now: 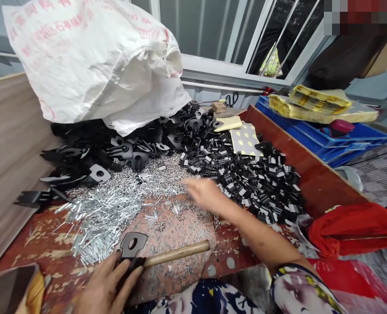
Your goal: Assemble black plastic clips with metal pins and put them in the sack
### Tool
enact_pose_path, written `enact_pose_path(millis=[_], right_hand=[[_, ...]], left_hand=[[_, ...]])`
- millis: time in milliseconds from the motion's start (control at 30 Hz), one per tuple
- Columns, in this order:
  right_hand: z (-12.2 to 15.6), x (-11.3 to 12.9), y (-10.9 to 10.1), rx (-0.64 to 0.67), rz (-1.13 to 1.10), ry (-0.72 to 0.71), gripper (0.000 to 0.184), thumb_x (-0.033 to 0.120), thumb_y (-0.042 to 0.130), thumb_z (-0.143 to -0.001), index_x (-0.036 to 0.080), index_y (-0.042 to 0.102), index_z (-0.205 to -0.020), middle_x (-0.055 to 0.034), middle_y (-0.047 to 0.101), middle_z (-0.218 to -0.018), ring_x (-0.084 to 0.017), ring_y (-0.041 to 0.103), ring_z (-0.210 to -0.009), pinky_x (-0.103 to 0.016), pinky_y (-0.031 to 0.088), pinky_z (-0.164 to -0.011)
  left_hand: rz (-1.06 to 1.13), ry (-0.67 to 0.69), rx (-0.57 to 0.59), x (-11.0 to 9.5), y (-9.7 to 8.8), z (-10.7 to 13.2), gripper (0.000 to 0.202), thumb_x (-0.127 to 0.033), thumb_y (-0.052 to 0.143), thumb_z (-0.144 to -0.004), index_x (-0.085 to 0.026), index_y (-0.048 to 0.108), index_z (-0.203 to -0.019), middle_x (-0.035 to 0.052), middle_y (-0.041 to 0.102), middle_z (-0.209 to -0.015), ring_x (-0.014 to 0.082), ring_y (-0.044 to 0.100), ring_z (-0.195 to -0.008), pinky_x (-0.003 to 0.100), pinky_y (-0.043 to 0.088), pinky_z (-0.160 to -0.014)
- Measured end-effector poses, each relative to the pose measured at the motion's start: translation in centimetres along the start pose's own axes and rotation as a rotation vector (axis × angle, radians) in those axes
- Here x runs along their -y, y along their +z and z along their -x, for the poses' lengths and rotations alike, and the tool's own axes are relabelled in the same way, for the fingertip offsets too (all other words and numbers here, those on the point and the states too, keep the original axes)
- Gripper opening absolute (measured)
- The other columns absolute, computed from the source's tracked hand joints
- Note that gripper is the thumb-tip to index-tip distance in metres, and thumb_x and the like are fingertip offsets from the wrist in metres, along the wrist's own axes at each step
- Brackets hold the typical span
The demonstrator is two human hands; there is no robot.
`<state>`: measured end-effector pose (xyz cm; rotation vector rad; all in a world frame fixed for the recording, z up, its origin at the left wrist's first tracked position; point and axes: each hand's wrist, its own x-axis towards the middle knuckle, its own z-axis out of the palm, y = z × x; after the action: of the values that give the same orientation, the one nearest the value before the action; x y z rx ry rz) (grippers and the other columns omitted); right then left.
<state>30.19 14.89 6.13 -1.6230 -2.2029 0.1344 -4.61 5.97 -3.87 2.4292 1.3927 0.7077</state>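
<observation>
My left hand (106,283) grips a black plastic part with a grey, holed plate (133,245) at the near edge of a worn stone slab (170,235). A round wooden handle (180,254) lies just right of that hand; what it belongs to is hidden. My right hand (203,192) is at the edge of a heap of tiny metal pieces (167,174), its fingers drawn together in a slightly blurred pinch. Whatever sits between those fingertips is too small to make out. Several silvery pins (152,215) are scattered on the slab.
Metal pins (104,218) are heaped at left. Behind them lie black holed parts (98,173) under a white sack (98,65). Small black clips (255,187) are piled at right, beside a wooden rim (304,161). Past it stand a blue crate (327,146) and a red cloth (353,229).
</observation>
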Motion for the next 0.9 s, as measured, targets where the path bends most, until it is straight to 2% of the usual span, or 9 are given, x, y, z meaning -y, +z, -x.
enact_pose_path(millis=[67, 200, 300, 400, 467, 567, 633, 733, 900], right_hand=[[-2.3, -5.3, -1.4, -0.069, 0.188, 0.242, 0.044, 0.006, 0.044, -0.097, 0.025, 0.073, -0.124, -0.0034, 0.079, -0.105, -0.014, 0.07, -0.092, -0.028, 0.055, -0.086], [-5.3, -13.0, -1.8, -0.077, 0.26, 0.34, 0.042, 0.003, 0.052, -0.087, 0.015, 0.076, -0.12, -0.0142, 0.077, -0.118, -0.024, 0.069, -0.108, -0.035, 0.051, -0.098], [-5.9, -15.4, -0.9, -0.096, 0.267, 0.367, 0.039, 0.009, 0.052, -0.089, 0.016, 0.077, -0.118, -0.0137, 0.078, -0.114, -0.026, 0.071, -0.105, -0.036, 0.052, -0.095], [-5.5, -15.4, -0.7, -0.176, 0.265, 0.388, 0.04, 0.014, 0.047, -0.093, 0.013, 0.075, -0.122, -0.0155, 0.076, -0.119, -0.029, 0.069, -0.109, -0.041, 0.051, -0.098], [-4.6, -13.7, -0.9, -0.268, 0.258, 0.356, 0.04, 0.017, 0.047, -0.095, 0.014, 0.074, -0.123, -0.0143, 0.075, -0.121, -0.029, 0.066, -0.115, -0.044, 0.048, -0.104], [-2.1, -8.2, -0.3, -0.42, 0.108, 0.12, 0.029, 0.022, 0.054, -0.095, 0.022, 0.077, -0.112, -0.0063, 0.079, -0.103, -0.025, 0.068, -0.101, -0.052, 0.041, -0.113], [0.0, -3.1, 0.8, -0.388, -0.114, -0.049, 0.029, 0.019, 0.054, -0.095, 0.031, 0.078, -0.107, 0.0021, 0.078, -0.09, -0.018, 0.068, -0.08, -0.057, 0.038, -0.116], [2.8, 3.6, 3.0, -0.278, -0.405, -0.151, 0.03, 0.016, 0.057, -0.093, 0.033, 0.078, -0.106, 0.0052, 0.076, -0.082, -0.015, 0.066, -0.073, -0.057, 0.039, -0.116], [5.0, 8.0, 5.4, -0.271, -0.536, -0.133, 0.029, 0.014, 0.059, -0.092, 0.032, 0.078, -0.103, 0.0032, 0.074, -0.081, -0.017, 0.067, -0.081, -0.059, 0.036, -0.117]], left_hand=[[0.036, -0.058, -0.007, -0.1, 0.0, 0.4, 0.035, -0.05, 0.052, -0.097, -0.03, 0.08, -0.094, 0.0081, 0.076, -0.106, 0.032, 0.073, -0.105, 0.042, 0.062, -0.092], [0.114, -0.228, -0.052, -0.9, 0.1, 0.0, 0.046, -0.058, 0.05, -0.095, -0.025, 0.08, -0.086, 0.0133, 0.069, -0.12, 0.0336, 0.07, -0.11, 0.045, 0.058, -0.094], [0.241, -0.324, -0.032, -0.7, 0.0, -0.4, 0.047, -0.061, 0.054, -0.093, -0.023, 0.079, -0.084, 0.0127, 0.068, -0.119, 0.0309, 0.07, -0.111, 0.041, 0.056, -0.095], [0.394, -0.404, 0.005, -0.1, -0.5, -0.7, 0.047, -0.065, 0.06, -0.088, -0.022, 0.078, -0.08, 0.011, 0.07, -0.112, 0.0294, 0.069, -0.11, 0.039, 0.054, -0.097], [0.493, -0.475, 0.012, -0.2, -1.2, -1.0, 0.047, -0.067, 0.065, -0.083, -0.022, 0.078, -0.077, 0.0108, 0.07, -0.111, 0.0299, 0.066, -0.111, 0.04, 0.051, -0.101], [0.665, -0.643, -0.069, -1.6, -2.2, -1.9, 0.045, -0.065, 0.074, -0.077, -0.02, 0.079, -0.075, 0.0116, 0.066, -0.121, 0.031, 0.06, -0.119, 0.038, 0.05, -0.1], [0.835, -0.745, -0.106, -3.3, -2.7, -2.9, 0.043, -0.061, 0.081, -0.073, -0.018, 0.079, -0.073, 0.0123, 0.062, -0.126, 0.0302, 0.058, -0.117, 0.032, 0.054, -0.086], [1.159, -0.798, 0.004, -6.2, -2.7, -4.7, 0.038, -0.053, 0.089, -0.066, -0.017, 0.08, -0.073, 0.0111, 0.062, -0.115, 0.0216, 0.06, -0.092, 0.023, 0.05, -0.058], [1.5, -0.699, 0.077, -8.9, -1.5, -6.7, 0.026, -0.044, 0.088, -0.072, -0.019, 0.082, -0.078, 0.0048, 0.06, -0.088, 0.0119, 0.053, -0.069, 0.021, 0.051, -0.056]])
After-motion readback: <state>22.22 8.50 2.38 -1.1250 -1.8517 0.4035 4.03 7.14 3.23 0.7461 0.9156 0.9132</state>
